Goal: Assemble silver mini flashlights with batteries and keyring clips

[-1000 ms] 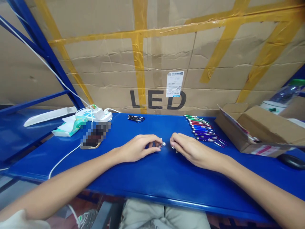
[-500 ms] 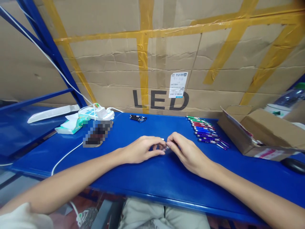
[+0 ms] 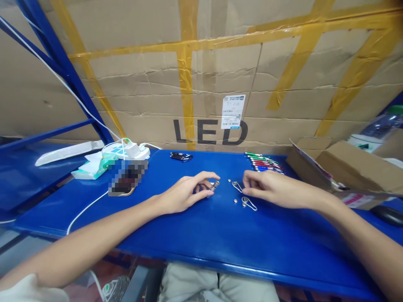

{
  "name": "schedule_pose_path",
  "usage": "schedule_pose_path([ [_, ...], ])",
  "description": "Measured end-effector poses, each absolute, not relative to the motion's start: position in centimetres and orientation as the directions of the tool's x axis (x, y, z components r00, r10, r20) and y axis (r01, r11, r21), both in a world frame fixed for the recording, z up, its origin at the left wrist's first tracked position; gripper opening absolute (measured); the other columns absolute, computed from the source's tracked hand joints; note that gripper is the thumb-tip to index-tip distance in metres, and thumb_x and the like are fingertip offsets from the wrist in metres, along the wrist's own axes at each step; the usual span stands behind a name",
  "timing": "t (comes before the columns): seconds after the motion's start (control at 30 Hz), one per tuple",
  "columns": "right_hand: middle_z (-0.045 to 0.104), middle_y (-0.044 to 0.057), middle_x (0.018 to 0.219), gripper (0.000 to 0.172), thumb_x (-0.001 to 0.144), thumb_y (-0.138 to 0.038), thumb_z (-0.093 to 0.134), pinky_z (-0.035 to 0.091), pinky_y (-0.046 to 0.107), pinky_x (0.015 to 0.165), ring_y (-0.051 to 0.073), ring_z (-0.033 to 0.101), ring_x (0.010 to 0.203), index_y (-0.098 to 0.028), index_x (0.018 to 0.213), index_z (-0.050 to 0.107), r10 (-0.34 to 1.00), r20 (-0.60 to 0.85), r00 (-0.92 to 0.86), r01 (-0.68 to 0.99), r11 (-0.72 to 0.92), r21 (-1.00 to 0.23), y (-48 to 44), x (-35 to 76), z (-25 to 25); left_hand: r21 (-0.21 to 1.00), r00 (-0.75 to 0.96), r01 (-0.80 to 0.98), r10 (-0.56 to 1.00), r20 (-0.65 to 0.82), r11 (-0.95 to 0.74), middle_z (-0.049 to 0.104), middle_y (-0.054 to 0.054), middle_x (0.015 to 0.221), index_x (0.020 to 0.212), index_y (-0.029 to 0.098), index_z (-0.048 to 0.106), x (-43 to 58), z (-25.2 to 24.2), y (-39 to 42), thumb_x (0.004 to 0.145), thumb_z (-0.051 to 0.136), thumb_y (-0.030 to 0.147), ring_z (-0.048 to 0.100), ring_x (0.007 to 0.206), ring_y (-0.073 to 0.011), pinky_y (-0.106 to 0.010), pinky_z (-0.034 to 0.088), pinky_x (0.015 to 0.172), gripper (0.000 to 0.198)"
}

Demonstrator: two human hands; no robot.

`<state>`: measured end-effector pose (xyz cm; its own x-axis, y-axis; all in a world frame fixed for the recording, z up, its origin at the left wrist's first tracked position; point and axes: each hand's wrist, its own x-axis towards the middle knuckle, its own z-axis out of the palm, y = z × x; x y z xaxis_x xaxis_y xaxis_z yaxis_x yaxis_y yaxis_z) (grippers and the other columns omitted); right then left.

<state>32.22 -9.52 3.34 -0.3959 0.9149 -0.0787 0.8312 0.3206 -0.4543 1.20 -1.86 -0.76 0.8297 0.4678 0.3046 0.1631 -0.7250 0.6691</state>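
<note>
My left hand (image 3: 192,191) is curled around a small shiny silver cylinder (image 3: 215,185), held between thumb and fingers above the blue table. To its right, my right hand (image 3: 262,186) has its thumb and fingers pinched together, low over the table. Their tips are at the end of a silver snap-hook clip (image 3: 236,186); whether they grip it or something else is hidden. A second silver clip (image 3: 250,204) lies just below that hand. Around the clips are small round silver discs (image 3: 235,201), one of them (image 3: 229,180) further back.
Coloured pen-like sticks (image 3: 262,161) lie in a row behind my right hand. An open cardboard box (image 3: 346,167) stands at right, near a black mouse (image 3: 388,216). Black sticks (image 3: 181,157) lie at the back. Left are a phone (image 3: 127,178), a tissue pack (image 3: 91,165) and a power strip (image 3: 138,151).
My hands have parted: the right one moved right, while the left keeps a small silver piece. Clips and discs now show on the table between them.
</note>
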Motion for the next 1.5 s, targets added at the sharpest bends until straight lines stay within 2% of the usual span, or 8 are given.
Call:
schedule_pose_path([
  [0.13, 0.070, 0.003, 0.083, 0.030, 0.103, -0.053, 0.061, 0.043, 0.031, 0.065, 0.020, 0.061, 0.071, -0.023, 0.098, 0.060, 0.848, -0.205, -0.489, 0.787, 0.327, -0.524, -9.9, 32.2, 3.5, 0.660, 0.823, 0.155, 0.466, 0.325, -0.735, 0.077, -0.006, 0.119, 0.137, 0.024, 0.061, 1.3, -0.6, -2.1, 0.109, 0.065, 0.034, 0.076, 0.100, -0.0176, -0.028, 0.057, 0.086, 0.030],
  [0.3, 0.071, 0.003, 0.085, 0.027, 0.107, -0.046, 0.055, 0.045, 0.032, 0.067, 0.020, 0.062, 0.072, -0.025, 0.091, 0.060, 0.845, -0.001, -0.534, 0.707, 0.447, -0.549, -9.7, 32.0, 2.7, 0.606, 0.834, 0.179, 0.446, 0.324, -0.775, 0.073, -0.004, 0.113, 0.128, 0.022, 0.063, 1.2, -0.3, -2.2, 0.110, 0.062, 0.033, 0.070, 0.092, -0.0151, -0.028, 0.055, 0.083, 0.021],
  [0.5, 0.073, 0.003, 0.092, 0.023, 0.109, -0.045, 0.058, 0.050, 0.031, 0.071, 0.019, 0.066, 0.078, -0.023, 0.101, 0.062, 0.874, 0.236, -0.425, 0.612, 0.470, -0.636, -9.5, 31.0, 2.2, 0.653, 0.830, 0.184, 0.472, 0.298, -0.735, 0.077, -0.006, 0.118, 0.141, 0.022, 0.051, 1.3, -0.5, -2.1, 0.109, 0.064, 0.033, 0.074, 0.100, -0.0181, -0.031, 0.057, 0.090, 0.036],
  [0.67, 0.074, 0.002, 0.090, 0.018, 0.111, -0.039, 0.060, 0.052, 0.030, 0.075, 0.018, 0.069, 0.080, -0.023, 0.103, 0.064, 0.852, 0.338, -0.400, 0.538, 0.517, -0.666, -10.2, 28.8, 1.3, 0.619, 0.845, 0.155, 0.428, 0.321, -0.770, 0.077, -0.006, 0.115, 0.128, 0.020, 0.065, 1.4, -0.4, -2.2, 0.110, 0.063, 0.034, 0.073, 0.100, -0.0178, -0.029, 0.056, 0.091, 0.023],
  [0.9, 0.071, 0.004, 0.098, 0.016, 0.115, -0.032, 0.052, 0.051, 0.029, 0.078, 0.018, 0.067, 0.084, -0.024, 0.109, 0.065, 0.751, 0.458, -0.476, 0.591, 0.659, -0.466, -10.5, 28.3, 0.1, 0.645, 0.840, 0.138, 0.434, 0.326, -0.752, 0.075, -0.007, 0.110, 0.129, 0.019, 0.070, 1.6, -0.4, -2.6, 0.111, 0.060, 0.034, 0.069, 0.094, -0.0172, -0.028, 0.055, 0.085, 0.026],
  [1.1, 0.067, 0.007, 0.096, 0.023, 0.117, -0.031, 0.043, 0.050, 0.030, 0.076, 0.020, 0.064, 0.083, -0.024, 0.111, 0.064, 0.679, 0.516, -0.522, 0.622, 0.717, -0.314, -10.5, 28.4, -0.3, 0.882, 0.834, 0.170, 0.541, 0.109, -0.439, 0.069, -0.004, 0.093, 0.123, 0.015, 0.069, 2.2, -0.8, -2.7, 0.112, 0.055, 0.049, 0.063, 0.080, -0.0145, -0.026, 0.051, 0.072, 0.039],
  [1.27, 0.072, 0.008, 0.093, 0.031, 0.118, -0.029, 0.037, 0.053, 0.031, 0.073, 0.021, 0.067, 0.083, -0.023, 0.116, 0.068, 0.634, 0.514, -0.577, 0.612, 0.753, -0.242, -10.7, 28.0, -0.5, 0.929, 0.849, 0.229, 0.526, -0.045, -0.290, 0.060, 0.000, 0.081, 0.109, 0.012, 0.073, 2.2, -0.3, -2.6, 0.107, 0.057, 0.064, 0.052, 0.066, -0.0105, -0.023, 0.042, 0.061, 0.054],
  [1.5, 0.079, 0.011, 0.105, 0.043, 0.119, -0.027, 0.031, 0.058, 0.034, 0.080, 0.023, 0.073, 0.094, -0.023, 0.118, 0.074, 0.539, 0.543, -0.644, 0.611, 0.789, -0.057, -11.1, 28.1, 0.0, 0.976, 0.879, 0.174, 0.467, -0.096, -0.127, 0.067, -0.002, 0.077, 0.098, 0.012, 0.073, 2.1, -0.1, -2.2, 0.096, 0.074, 0.067, 0.058, 0.061, -0.0102, -0.024, 0.047, 0.060, 0.055],
])
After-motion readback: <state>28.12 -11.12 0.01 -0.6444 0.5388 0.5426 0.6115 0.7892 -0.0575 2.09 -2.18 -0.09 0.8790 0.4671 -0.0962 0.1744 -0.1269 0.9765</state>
